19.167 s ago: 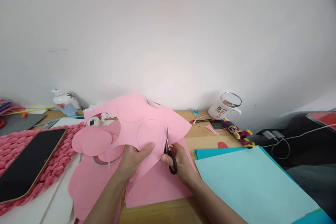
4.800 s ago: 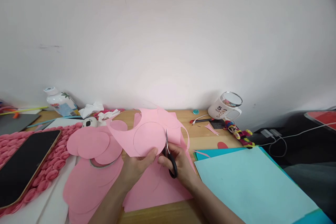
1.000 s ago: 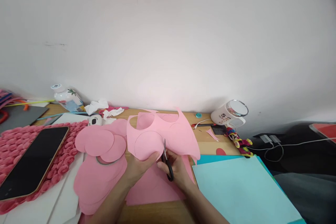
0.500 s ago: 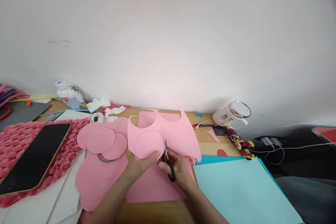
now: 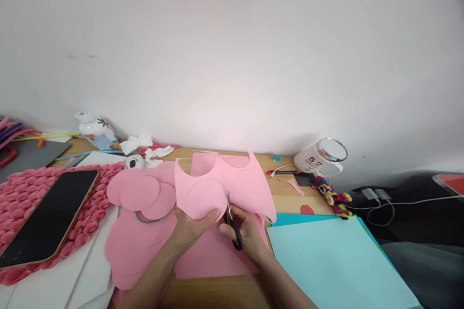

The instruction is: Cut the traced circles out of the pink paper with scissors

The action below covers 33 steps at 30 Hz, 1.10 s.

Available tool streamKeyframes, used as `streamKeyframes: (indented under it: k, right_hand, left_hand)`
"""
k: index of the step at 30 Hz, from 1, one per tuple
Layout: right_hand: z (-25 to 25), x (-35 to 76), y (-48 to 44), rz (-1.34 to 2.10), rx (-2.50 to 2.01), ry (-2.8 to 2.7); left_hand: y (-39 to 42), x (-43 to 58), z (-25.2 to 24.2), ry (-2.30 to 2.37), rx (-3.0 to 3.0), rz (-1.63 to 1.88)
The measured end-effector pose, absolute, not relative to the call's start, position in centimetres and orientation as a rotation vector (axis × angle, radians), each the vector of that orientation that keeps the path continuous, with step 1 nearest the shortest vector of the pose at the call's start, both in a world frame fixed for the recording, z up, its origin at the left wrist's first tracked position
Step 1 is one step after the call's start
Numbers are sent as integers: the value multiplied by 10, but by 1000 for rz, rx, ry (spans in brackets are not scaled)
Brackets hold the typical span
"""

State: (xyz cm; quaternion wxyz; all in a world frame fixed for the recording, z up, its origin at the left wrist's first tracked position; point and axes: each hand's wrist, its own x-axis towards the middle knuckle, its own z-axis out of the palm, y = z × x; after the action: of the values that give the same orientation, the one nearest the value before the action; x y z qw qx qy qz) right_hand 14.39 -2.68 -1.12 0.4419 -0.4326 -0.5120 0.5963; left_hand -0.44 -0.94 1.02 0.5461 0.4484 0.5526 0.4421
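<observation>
My left hand (image 5: 190, 229) pinches the lower edge of a pink paper sheet (image 5: 250, 188) that has drawn circles and round cut-outs, holding it up above the wooden desk (image 5: 217, 294). My right hand (image 5: 250, 234) grips black-handled scissors (image 5: 232, 219), whose blades point up into the sheet beside a drawn circle. More pink sheets (image 5: 213, 258) lie flat under both hands. A pile of cut pink circles (image 5: 139, 193) rests just left of my left hand.
Light blue paper sheets (image 5: 333, 265) lie at the right. A phone (image 5: 47, 222) sits on a pink knitted mat (image 5: 18, 190) at the left. A white mug (image 5: 321, 159), a bottle (image 5: 94, 133), crumpled tissue (image 5: 136, 145) and a small toy (image 5: 333, 198) stand along the wall. Cables (image 5: 384, 200) trail at the far right.
Since the earliest frame the held sheet has become much smaller and more circles lie in the left pile. Over the last second the hands and scissors have hardly moved.
</observation>
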Motion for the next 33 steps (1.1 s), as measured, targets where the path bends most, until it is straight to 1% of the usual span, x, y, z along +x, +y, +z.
streamKeyframes:
  k: [6, 23, 33]
  right_hand:
    - [-10, 144, -26, 1475, -1074, -1284]
    - [-11, 145, -27, 1452, -1132, -1301]
    - [-7, 144, -27, 1445, -1125, -1288]
  left_hand:
    - [-9, -5, 12, 1279, 1160, 1083]
    - [-9, -6, 16, 1314, 1080, 1058]
    - [-7, -8, 10, 1273, 1108, 1052]
